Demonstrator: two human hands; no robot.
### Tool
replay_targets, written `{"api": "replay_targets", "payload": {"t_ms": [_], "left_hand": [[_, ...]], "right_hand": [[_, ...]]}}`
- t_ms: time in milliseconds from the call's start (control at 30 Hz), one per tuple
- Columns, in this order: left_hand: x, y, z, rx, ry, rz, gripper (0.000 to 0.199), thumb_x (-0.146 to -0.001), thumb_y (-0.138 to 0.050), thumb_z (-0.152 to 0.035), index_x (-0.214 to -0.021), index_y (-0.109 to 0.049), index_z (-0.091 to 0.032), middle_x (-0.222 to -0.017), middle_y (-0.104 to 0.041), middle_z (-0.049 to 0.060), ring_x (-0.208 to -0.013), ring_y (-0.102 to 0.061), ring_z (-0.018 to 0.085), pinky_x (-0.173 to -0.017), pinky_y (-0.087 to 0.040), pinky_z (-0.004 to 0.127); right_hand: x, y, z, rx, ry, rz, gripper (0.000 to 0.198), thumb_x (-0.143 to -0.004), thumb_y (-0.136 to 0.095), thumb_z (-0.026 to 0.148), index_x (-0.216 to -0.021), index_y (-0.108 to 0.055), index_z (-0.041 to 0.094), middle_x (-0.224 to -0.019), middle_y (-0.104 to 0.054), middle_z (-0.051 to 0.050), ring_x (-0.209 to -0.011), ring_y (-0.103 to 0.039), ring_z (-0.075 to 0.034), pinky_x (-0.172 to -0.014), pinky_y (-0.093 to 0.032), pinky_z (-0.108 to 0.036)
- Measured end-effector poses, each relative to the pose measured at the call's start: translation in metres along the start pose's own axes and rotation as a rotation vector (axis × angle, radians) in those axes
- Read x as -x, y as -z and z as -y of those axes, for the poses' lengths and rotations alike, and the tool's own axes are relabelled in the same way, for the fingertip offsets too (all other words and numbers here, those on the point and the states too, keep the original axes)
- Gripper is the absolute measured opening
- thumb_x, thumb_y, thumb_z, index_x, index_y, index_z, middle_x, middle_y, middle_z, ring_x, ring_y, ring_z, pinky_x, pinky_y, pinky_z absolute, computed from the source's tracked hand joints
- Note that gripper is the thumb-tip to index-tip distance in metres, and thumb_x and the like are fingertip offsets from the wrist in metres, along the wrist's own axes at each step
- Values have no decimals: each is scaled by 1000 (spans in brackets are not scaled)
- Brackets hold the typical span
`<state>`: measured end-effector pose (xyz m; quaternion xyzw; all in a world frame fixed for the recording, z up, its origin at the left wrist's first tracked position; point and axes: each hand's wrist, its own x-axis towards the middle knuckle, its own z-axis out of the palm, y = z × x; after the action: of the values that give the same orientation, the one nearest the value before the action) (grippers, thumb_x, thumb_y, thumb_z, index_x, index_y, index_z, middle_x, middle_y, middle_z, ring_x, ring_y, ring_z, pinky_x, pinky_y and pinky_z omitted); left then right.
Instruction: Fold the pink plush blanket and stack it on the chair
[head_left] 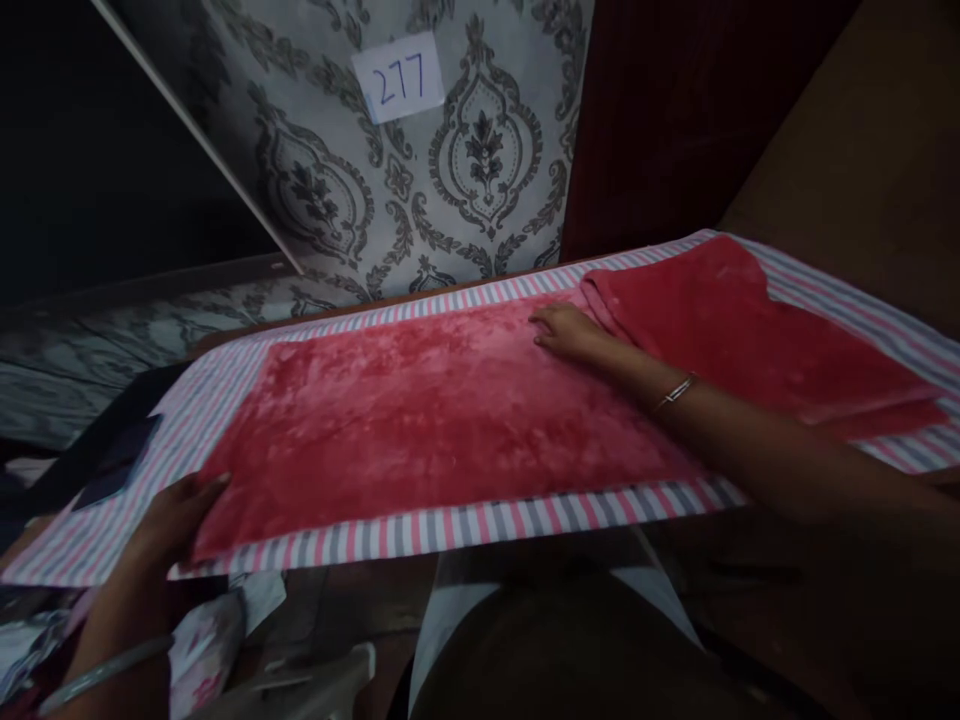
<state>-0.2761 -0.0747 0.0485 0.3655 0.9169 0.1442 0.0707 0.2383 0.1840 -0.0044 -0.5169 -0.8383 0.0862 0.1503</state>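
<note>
A red plush cloth (420, 420) with a mottled, fuzzy surface lies spread over a table. Its right part (690, 310) is folded or bunched, with a raised edge near my right hand (570, 333). That hand lies palm down on the plush by the fold, fingers somewhat apart and slightly bent. My left hand (171, 518) rests at the left edge of the red cloth, its fingertips on the plush; the underside of this hand is hidden. Beneath the red plush is a pink, grey and white striped cloth (450, 528).
A dark flat object (120, 460) lies on the left end of the striped cloth. Behind the table stands a patterned wall (405, 200) with a paper marked 277 (399, 77). Fabric items (206, 650) sit below the front edge at the left.
</note>
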Motion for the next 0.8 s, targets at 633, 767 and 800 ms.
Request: {"api": "replay_targets", "payload": {"t_ms": [633, 767, 800], "left_hand": [[-36, -112, -289, -96, -951, 56, 38, -92, -45, -22, -123, -64, -11, -129, -66, 17, -118, -62, 26, -103, -45, 35], [-36, -139, -326, -113, -1012, 59, 34, -94, -49, -22, -122, -66, -12, -124, -68, 16, -116, -62, 25, -101, -45, 34], [-36, -143, -330, -114, -1024, 56, 32, -94, -49, -23, -118, -68, -13, -121, -70, 15, -114, -63, 24, -100, -45, 34]], "right_hand": [[-39, 7, -20, 32, -63, -123, 29, -95, -56, 25, -119, -69, 16, -121, -69, -14, -115, -61, -26, -97, -43, -32], [-39, 3, -23, 43, -18, -145, 23, -95, -56, 24, -109, -73, 19, -109, -72, -10, -105, -63, -23, -93, -43, -30], [-39, 1, -23, 47, -11, -152, 22, -95, -55, 24, -105, -74, 19, -106, -72, -9, -103, -63, -22, -92, -43, -29]]}}
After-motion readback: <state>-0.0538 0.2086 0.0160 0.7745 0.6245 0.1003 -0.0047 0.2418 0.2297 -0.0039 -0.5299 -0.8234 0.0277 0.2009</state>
